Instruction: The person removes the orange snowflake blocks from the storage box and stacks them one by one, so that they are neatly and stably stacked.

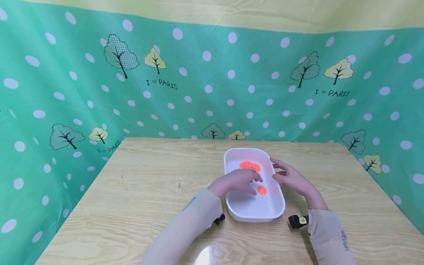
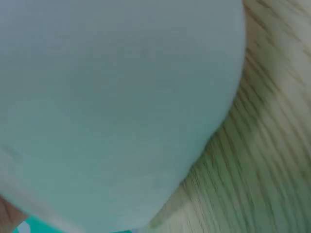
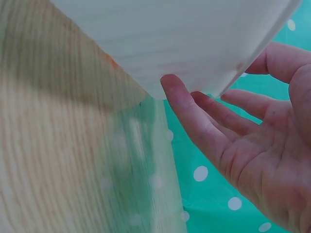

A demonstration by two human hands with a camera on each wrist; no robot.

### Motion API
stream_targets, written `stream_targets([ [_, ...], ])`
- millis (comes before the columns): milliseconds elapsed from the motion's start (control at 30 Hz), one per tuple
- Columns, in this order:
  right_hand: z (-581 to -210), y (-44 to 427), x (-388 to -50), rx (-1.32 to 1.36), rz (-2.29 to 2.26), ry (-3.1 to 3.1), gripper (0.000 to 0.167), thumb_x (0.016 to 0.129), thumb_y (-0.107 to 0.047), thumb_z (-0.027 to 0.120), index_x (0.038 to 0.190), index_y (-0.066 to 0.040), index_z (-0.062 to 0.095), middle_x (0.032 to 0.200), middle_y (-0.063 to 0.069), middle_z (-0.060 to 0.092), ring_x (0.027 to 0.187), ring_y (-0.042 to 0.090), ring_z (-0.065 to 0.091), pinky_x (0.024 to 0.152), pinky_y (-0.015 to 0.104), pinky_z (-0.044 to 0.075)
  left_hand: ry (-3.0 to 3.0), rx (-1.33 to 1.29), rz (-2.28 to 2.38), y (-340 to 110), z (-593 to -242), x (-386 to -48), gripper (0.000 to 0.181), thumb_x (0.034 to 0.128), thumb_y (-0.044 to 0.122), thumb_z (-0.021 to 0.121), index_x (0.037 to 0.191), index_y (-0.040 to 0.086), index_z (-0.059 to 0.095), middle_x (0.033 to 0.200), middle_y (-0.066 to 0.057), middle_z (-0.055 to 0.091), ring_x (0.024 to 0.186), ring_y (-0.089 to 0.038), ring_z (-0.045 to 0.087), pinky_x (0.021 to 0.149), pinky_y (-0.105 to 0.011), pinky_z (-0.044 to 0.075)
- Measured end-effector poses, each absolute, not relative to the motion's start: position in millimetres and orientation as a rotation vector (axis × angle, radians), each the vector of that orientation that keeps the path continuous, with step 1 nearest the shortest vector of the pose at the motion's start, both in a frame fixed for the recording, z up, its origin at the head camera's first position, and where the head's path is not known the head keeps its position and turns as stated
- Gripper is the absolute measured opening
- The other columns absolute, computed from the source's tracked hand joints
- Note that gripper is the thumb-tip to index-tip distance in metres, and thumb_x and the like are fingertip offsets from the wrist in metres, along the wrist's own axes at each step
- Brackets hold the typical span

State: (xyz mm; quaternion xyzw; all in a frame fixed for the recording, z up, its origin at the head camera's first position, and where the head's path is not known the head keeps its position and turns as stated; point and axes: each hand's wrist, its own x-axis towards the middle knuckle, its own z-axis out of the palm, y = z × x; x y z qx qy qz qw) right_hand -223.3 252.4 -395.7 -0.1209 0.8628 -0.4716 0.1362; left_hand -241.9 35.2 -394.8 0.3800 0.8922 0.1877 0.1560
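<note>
A white plastic tub (image 1: 255,213) with rounded corners stands on the table, holding several small orange scalloped discs (image 1: 250,165). One orange disc (image 1: 262,190) lies apart from the cluster on the tub's floor. My left hand (image 1: 240,180) reaches over the tub's left side, thumb and fingers apart above the discs and hiding some of them. My right hand (image 1: 291,179) holds the tub's right rim. In the right wrist view, its thumb (image 3: 272,60) passes over the rim while other fingers (image 3: 184,99) lie against the outer wall. The tub's side fills most of the left wrist view.
The tub stands on a light wood-grain table (image 1: 149,191). A green dotted curtain (image 1: 205,103) with printed trees hangs behind and at both sides. Black wrist cameras (image 1: 298,221) sit below the sleeves (image 1: 326,228), near the tub's near end.
</note>
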Motion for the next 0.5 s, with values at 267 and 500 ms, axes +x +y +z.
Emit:
stream_targets([
  [267, -398.8, 254.7, -225.9, -0.364, -1.392, 2.491, 0.064, 0.089, -0.021, 0.054, 0.144, -0.012, 0.023, 0.141, 0.02, 0.032, 0.118, 0.041, 0.043, 0.082, 0.041, 0.05, 2.539, 1.062, 0.53, 48.6, -394.6, -244.3, 0.038, 0.08, 0.02, 0.068, 0.117, 0.02, 0.061, 0.115, 0.008, 0.059, 0.105, -0.006, 0.053, 0.092, -0.021, 0.041],
  [500, -398.9, 253.7, -226.0, -0.35, -1.38, 2.501, 0.065, 0.089, -0.022, 0.054, 0.144, -0.012, 0.022, 0.143, 0.02, 0.029, 0.119, 0.041, 0.042, 0.083, 0.042, 0.05, 2.542, 1.05, 0.497, 53.8, -397.4, -246.3, 0.035, 0.0821, 0.016, 0.065, 0.117, 0.018, 0.061, 0.115, 0.006, 0.06, 0.105, -0.007, 0.053, 0.093, -0.02, 0.04],
])
